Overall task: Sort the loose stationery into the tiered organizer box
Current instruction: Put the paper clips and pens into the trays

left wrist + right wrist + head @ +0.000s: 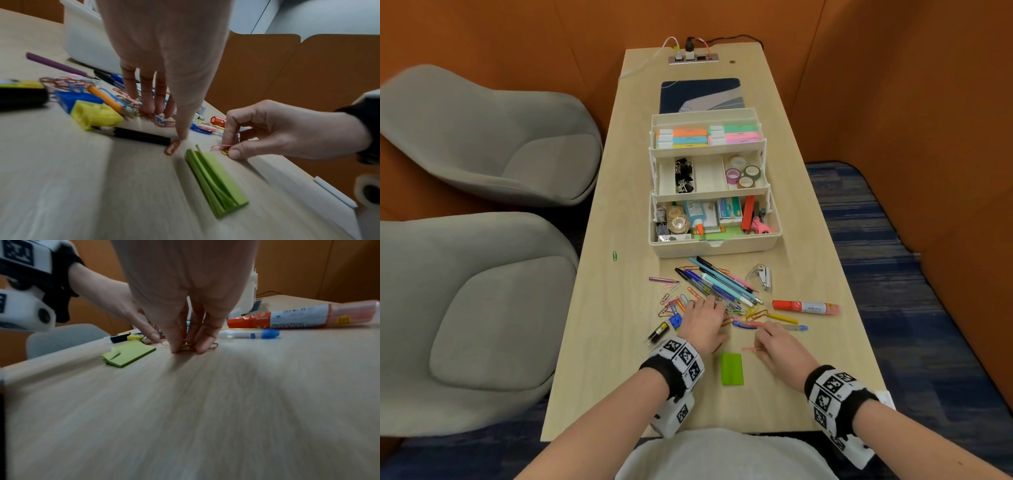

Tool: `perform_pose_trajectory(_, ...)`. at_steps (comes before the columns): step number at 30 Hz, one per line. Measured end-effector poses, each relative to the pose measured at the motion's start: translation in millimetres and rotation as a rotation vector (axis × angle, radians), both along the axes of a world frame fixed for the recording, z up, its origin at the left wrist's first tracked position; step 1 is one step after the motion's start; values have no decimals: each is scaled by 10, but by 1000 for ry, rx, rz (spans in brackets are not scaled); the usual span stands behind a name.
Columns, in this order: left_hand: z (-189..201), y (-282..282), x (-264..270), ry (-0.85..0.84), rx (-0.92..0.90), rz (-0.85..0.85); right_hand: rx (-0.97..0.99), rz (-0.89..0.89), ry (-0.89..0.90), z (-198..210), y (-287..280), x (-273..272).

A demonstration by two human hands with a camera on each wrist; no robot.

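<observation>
The right hand (287, 129) pinches a small bunch of paper clips (221, 147) between thumb and fingertips, low against the table (808, 377), just at 2 o'clock of the green sticky-note pad (732, 369). The left hand (703, 322) lies flat with straight fingers on the clip pile (678, 303), holding nothing. The clips look light, thin, springy and prone to tangling, so a fingertip pinch across the bunch suits them. The organizer box (714, 248) stands open at 12 o'clock of the pile.
</observation>
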State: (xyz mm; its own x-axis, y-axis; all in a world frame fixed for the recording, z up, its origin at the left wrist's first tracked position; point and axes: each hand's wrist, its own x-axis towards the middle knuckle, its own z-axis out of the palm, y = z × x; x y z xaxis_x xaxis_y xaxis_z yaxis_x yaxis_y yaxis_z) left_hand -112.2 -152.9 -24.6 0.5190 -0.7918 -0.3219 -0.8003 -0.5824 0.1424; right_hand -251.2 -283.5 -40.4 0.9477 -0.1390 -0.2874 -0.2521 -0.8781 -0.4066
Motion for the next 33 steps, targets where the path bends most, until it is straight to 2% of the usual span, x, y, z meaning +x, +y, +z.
perform_pose_trajectory(3,-16,-91,-18,-53,47,35,-42,18,15,26,17,48)
perform_pose_trajectory(7,-40,-125,-22,-41,61,65,-119,68,41,51,58,92)
perform_pose_trajectory(13,-23,-119,9,-43,-43,-47,-79,68,45,2,36,101)
perform_pose_trajectory(15,24,-121,51,-28,-98,-78,-6,-9,23,65,22,124)
perform_pose_trajectory(18,101,-133,120,22,-186,-65,286,-336,-21,103,-109,189)
perform_pose_trajectory(23,139,-148,143,160,-314,-10,1276,-898,-95,295,-261,332)
perform_pose_trajectory(25,114,-146,143,222,-380,47,1472,-998,-100,367,-290,409)
perform_pose_trajectory(26,104,-145,142,241,-408,73,1458,-1009,-84,373,-302,453)
perform_pose_trajectory(27,89,-143,148,250,-434,92,1313,-967,-59,365,-313,501)
perform_pose_trajectory(28,75,-139,158,254,-452,102,1057,-859,-32,357,-323,542)
perform_pose_trajectory(30,56,-129,171,277,-469,133,470,-508,-4,306,-325,596)
perform_pose_trajectory(31,57,-124,175,299,-486,167,284,-346,14,287,-305,612)
perform_pose_trajectory(33,74,-120,190,350,-536,256,82,-148,72,238,-267,622)
